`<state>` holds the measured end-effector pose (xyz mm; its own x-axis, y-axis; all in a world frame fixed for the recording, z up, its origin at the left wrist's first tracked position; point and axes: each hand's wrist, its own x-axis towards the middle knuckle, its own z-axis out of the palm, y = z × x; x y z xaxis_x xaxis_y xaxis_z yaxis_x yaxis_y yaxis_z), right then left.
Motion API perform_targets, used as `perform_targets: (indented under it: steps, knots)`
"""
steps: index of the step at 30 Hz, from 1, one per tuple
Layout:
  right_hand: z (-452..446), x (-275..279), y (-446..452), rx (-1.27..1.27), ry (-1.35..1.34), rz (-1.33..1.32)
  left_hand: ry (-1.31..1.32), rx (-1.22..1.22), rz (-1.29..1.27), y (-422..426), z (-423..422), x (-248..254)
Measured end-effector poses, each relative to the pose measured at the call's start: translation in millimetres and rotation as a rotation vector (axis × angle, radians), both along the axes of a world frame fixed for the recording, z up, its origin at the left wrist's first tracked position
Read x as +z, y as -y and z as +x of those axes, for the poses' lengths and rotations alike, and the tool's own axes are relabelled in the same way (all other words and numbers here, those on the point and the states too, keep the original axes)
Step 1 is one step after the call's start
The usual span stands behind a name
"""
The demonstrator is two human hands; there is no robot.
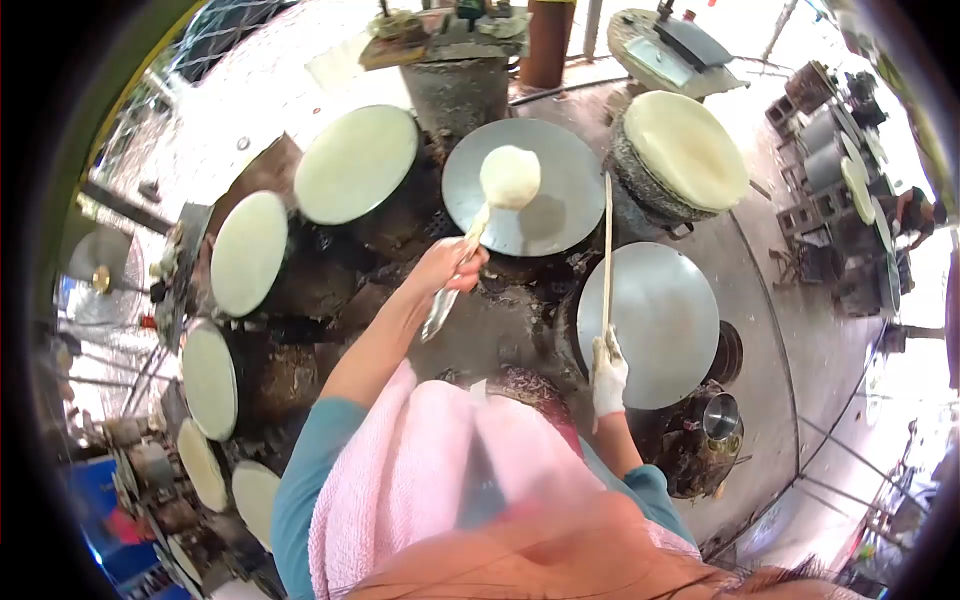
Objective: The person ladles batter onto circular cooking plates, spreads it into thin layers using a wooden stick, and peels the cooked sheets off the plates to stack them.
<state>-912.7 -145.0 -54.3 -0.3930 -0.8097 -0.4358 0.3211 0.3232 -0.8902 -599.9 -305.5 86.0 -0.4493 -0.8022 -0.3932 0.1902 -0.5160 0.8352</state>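
My left hand (452,266) is closed around the handle of a ladle. The ladle's bowl (510,178), covered with a pale cream, batter-like substance, hangs over a round grey griddle (572,165), casting a shadow on it. My right hand (609,378), in a white glove, grips a long thin wooden stick (608,255) that points away from me. Below that hand lies a second bare grey griddle (665,320). At the back right, a griddle (685,150) carries a pale round sheet over its top.
More pale-covered round griddles (357,163) curve around my left side. A drum (455,92) with items on top stands at the back. A metal pot (720,415) sits to my right. Concrete blocks and more round plates line the far right, where another person (915,215) is partly visible.
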Motion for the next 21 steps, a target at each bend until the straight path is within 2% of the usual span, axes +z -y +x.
perform_targets:
  steps: [3, 5, 6, 8, 9, 10, 13, 14, 16, 17, 19, 21]
  knots:
    - [15.3, 10.5, 64.6, -0.035, -0.152, -0.194, 0.105, -0.047, -0.068, 77.4, -54.7, -7.4]
    - [30.2, 15.5, 103.0, -0.068, -0.263, -0.176, 0.038, -0.019, -0.028, 115.0, -88.2, -24.7]
    - [34.3, 7.2, 117.4, -0.037, -0.406, -0.119, 0.025, -0.005, -0.006, 131.7, -103.5, -40.1]
    - [51.8, 17.6, 139.6, 0.112, -0.771, 0.219, 0.0, 0.034, 0.01, 161.2, -126.0, -89.3]
    - [60.2, 20.4, 147.0, 0.194, -0.937, 0.404, 0.112, 0.021, -0.049, 170.7, -127.7, -106.0]
    - [66.4, 6.4, 148.6, 0.191, -0.935, 0.475, 0.22, 0.006, -0.111, 174.9, -128.0, -116.0]
    - [80.4, -25.0, 146.0, -0.041, -0.78, 0.284, 0.476, -0.011, -0.337, 199.5, -112.3, -117.0]
    - [79.2, -111.8, 148.4, -0.244, -0.665, 0.0, 0.566, -0.002, -0.448, 205.1, -99.4, -122.7]
    - [102.9, -76.8, 170.6, -0.192, -0.343, 0.116, 0.682, -0.074, -0.591, 219.0, -66.0, -122.3]
    - [117.4, -47.4, 188.8, -0.163, -0.181, 0.163, 0.706, -0.02, -0.719, 226.5, -50.7, -125.2]
    - [149.7, -19.3, 227.0, -0.249, -0.139, 0.211, 0.749, 0.11, -0.967, 241.1, -24.7, -125.0]
    - [148.1, -36.4, 238.9, -0.194, -0.505, 0.267, 0.744, 0.121, -0.897, 255.7, 5.0, -103.0]
